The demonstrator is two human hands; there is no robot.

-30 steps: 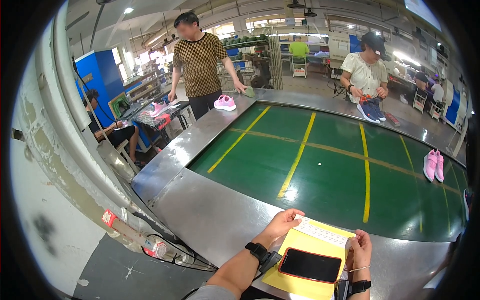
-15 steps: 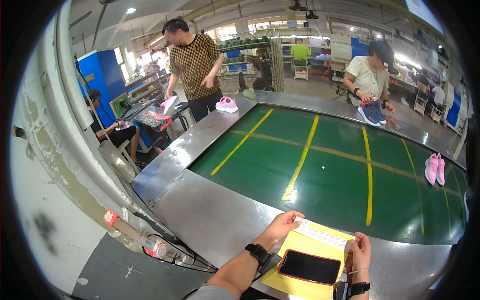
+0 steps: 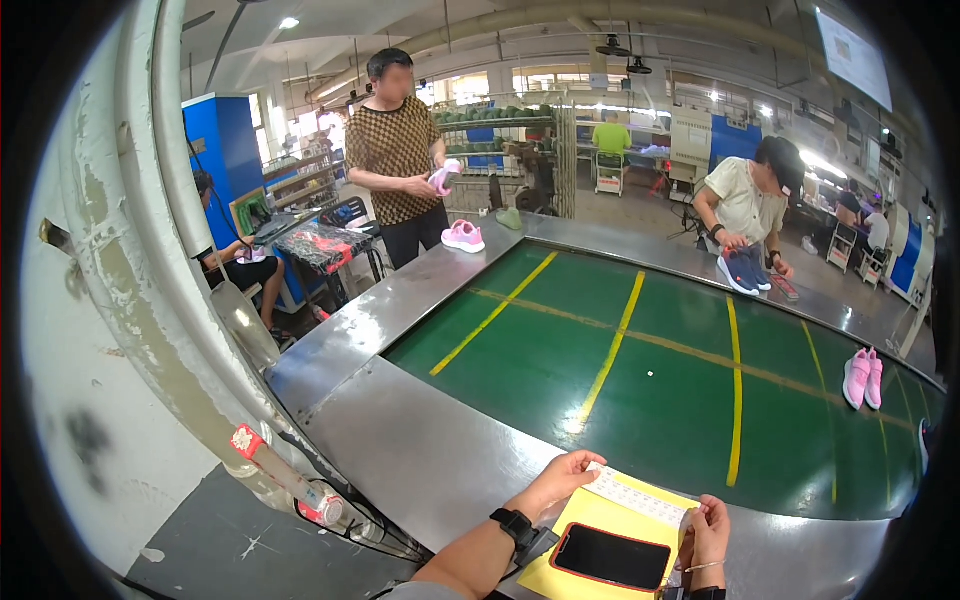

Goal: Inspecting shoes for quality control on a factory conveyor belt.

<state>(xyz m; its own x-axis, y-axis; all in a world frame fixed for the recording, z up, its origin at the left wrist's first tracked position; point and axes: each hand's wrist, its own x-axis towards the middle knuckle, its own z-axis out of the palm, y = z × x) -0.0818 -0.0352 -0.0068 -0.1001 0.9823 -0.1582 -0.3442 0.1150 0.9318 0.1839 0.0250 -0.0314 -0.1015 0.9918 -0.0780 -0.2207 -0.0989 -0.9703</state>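
Near the front edge of the metal-rimmed table, a white strip of small printed labels point(image 3: 640, 496) lies along the far edge of a yellow sheet point(image 3: 540, 578). My left hand point(image 3: 566, 474) pinches the strip's left end between thumb and fingers. At its right end, my right hand point(image 3: 709, 532) is closed on the same strip, fingers bent. Whether either hand also grips the yellow paper, I cannot tell. On the sheet, between my forearms, rests a phone point(image 3: 612, 556) with a dark screen and a red-edged case.
Beyond lies a green conveyor belt point(image 3: 520, 370) with yellow lines, framed by metal point(image 3: 400, 400). Pink shoes point(image 3: 862, 380) stand on it at right; another pink pair point(image 3: 463, 237) sits at the far left corner. Across, a co-worker handles dark blue shoes point(image 3: 742, 270). Pipes point(image 3: 300, 485) run at left.
The view has tilted slightly up. The person at the far left has turned toward the belt, now holding a pink shoe in both hands. My hands keep their grip on the label strip.
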